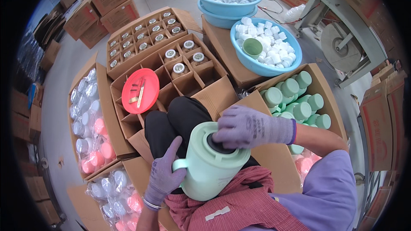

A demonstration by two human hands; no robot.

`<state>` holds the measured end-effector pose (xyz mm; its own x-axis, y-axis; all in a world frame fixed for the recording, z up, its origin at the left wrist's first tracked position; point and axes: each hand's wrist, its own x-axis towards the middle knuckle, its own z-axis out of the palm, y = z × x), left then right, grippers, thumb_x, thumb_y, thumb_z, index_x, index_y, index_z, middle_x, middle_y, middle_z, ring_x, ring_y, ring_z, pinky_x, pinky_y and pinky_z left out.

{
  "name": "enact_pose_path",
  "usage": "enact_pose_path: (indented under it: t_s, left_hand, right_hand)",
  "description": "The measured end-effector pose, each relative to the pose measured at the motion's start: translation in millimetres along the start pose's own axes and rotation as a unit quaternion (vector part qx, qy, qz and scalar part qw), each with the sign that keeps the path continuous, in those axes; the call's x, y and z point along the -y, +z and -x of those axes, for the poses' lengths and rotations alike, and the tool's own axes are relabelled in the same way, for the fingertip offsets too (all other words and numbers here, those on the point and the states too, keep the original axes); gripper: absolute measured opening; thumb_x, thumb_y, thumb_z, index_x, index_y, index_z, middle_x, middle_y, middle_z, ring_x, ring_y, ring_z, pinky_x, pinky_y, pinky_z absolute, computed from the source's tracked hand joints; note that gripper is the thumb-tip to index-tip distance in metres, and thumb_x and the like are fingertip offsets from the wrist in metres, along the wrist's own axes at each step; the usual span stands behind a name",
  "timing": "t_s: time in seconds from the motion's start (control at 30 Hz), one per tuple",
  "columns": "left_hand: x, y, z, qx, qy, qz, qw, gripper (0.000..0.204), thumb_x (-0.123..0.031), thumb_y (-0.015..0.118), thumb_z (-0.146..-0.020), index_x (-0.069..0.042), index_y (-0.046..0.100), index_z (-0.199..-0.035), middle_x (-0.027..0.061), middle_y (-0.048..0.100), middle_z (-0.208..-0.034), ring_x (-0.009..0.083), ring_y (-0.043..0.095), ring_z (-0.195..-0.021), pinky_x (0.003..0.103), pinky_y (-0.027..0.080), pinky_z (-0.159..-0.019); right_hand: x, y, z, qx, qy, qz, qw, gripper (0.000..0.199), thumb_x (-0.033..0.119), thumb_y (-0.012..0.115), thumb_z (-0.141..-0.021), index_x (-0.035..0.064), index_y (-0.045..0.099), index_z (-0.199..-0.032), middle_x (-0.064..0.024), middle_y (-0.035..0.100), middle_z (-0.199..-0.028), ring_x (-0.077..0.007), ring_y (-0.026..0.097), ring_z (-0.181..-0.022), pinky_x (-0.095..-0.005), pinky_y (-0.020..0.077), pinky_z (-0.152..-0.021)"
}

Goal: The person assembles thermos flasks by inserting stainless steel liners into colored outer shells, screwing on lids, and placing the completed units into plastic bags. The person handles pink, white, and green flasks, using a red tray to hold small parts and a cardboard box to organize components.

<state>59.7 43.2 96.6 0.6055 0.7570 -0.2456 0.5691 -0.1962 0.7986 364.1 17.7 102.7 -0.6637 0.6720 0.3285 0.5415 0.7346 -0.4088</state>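
Flask in hand: one mint-green flask point(209, 162) on my lap, tilted, mouth up toward me, handle on my left.
Left hand: my left hand point(165, 173), in a purple glove, is clamped around the flask's handle side, thumb up along the body.
Right hand: my right hand point(250, 126), gloved too, lies flat over the flask's dark mouth, fingers curled together and pressing on the opening; I can't tell what sits under the palm.
Basins: three blue basins; two stacked ones point(227, 0) hold white rings, and the third basin point(265, 47) holds white caps plus one green cup point(252, 47).
Green flasks boxed: about ten more in the carton point(325, 90) just past my right wrist, lids up.
Divider box: one open carton with cardboard cells point(188, 81) in front of my knees, four cells filled with silver-topped liners, the rest open.
Red lid: one red lid point(140, 90) lying on that carton's left cells, small tools on it.
Far carton: a second cell box point(141, 38) behind it, all cells filled.
Left side: cartons of wrapped silver and pink pieces point(92, 124), too bunched to count.
In the way: my knees and the carton flap sit between flask and cell box.
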Motion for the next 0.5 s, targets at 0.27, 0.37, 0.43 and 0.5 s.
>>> enact_pose_path:
  t_s: [0.27, 0.37, 0.43, 0.5]
  left_hand:
    - [-18, -24, 1, 0.244, -0.067, -0.067, 0.965, 0.066, -0.018, 0.062, -0.077, -0.006, 0.050, -0.140, 0.0193, 0.072, -0.078, 0.0209, 0.072, -0.068, 0.035, 0.057, -0.070]
    - [-25, -31, -3, 0.210, -0.212, 0.036, 0.954, 0.058, -0.014, 0.061, -0.079, -0.004, 0.053, -0.136, 0.0164, 0.074, -0.084, 0.0193, 0.072, -0.071, 0.033, 0.057, -0.071]
    - [34, -36, 10, 0.119, -0.194, 0.273, 0.935, 0.046, -0.007, 0.054, -0.081, 0.006, 0.057, -0.125, 0.0173, 0.074, -0.086, 0.0260, 0.072, -0.068, 0.032, 0.057, -0.064]
    - [21, -45, 18, 0.031, -0.191, 0.361, 0.912, 0.031, -0.011, 0.050, -0.085, 0.004, 0.060, -0.110, 0.0137, 0.071, -0.083, 0.0234, 0.070, -0.075, 0.037, 0.056, -0.076]
  right_hand:
    - [17, 7, -13, 0.110, 0.059, -0.033, 0.992, 0.030, 0.039, 0.062, -0.090, 0.0100, 0.058, -0.086, -0.0079, 0.061, -0.071, -0.0276, 0.064, -0.070, -0.0393, 0.0472, -0.071]
    - [-7, 3, -11, -0.042, 0.057, -0.186, 0.980, 0.021, 0.028, 0.069, -0.089, 0.0094, 0.065, -0.097, -0.0082, 0.061, -0.081, -0.0278, 0.063, -0.078, -0.0405, 0.0500, -0.074]
    - [-57, -14, 11, -0.182, 0.173, -0.075, 0.965, 0.028, 0.031, 0.069, -0.088, 0.0099, 0.068, -0.106, -0.0131, 0.065, -0.102, -0.0295, 0.064, -0.093, -0.0399, 0.0527, -0.083]
    - [-142, -33, 56, -0.165, 0.334, 0.125, 0.920, 0.029, 0.029, 0.067, -0.089, 0.0078, 0.068, -0.108, -0.0148, 0.065, -0.108, -0.0301, 0.064, -0.100, -0.0417, 0.0528, -0.085]
